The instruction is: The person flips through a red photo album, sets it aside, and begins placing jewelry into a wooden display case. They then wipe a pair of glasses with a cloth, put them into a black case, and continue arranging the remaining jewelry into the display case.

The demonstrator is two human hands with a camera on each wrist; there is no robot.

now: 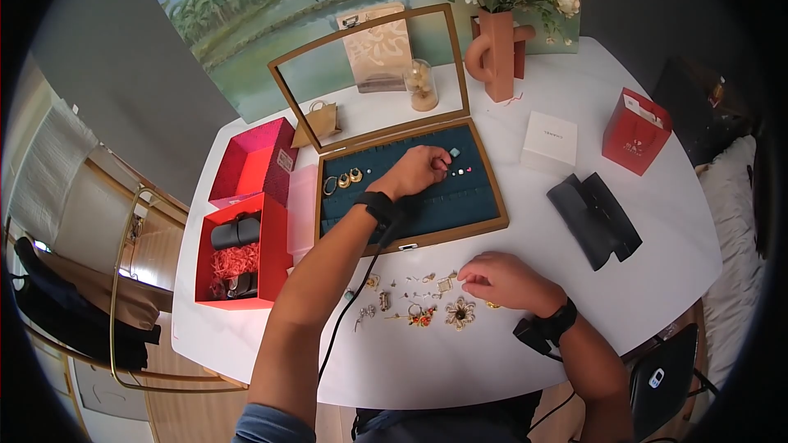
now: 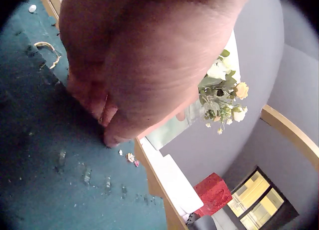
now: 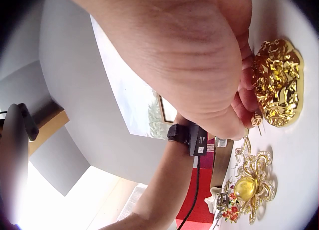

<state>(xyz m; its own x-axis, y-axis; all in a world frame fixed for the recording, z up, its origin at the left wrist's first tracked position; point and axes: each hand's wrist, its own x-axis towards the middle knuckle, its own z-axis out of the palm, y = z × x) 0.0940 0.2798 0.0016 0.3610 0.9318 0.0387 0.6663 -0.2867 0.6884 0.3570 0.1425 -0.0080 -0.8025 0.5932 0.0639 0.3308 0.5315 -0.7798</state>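
Note:
My left hand [image 1: 420,171] reaches over the dark teal lining of a wooden jewelry box [image 1: 502,221], fingers curled and fingertips low at the lining. A thin gold glint shows between them in the left wrist view; I cannot tell whether they grip it. Beside the fingertips are a pale blue stone piece [image 1: 454,152] and a pink heart-shaped stud [image 1: 469,170]. Gold earrings [image 1: 355,175] sit at the lining's left. Fingers loosely bent, my right hand [image 1: 509,280] hovers by the loose jewelry, near a small rose-shaped stud [image 3: 256,120] and a flower brooch [image 1: 460,313].
The box's clear framed lid [image 1: 466,90] stands raised. Left are red boxes [image 1: 279,279]; right, a white box [image 1: 550,141], a black pouch [image 1: 593,221] and a red bag [image 1: 636,131]. A vase [image 1: 498,66] stands behind. A chunky gold ornament [image 3: 279,83] lies beside the right hand.

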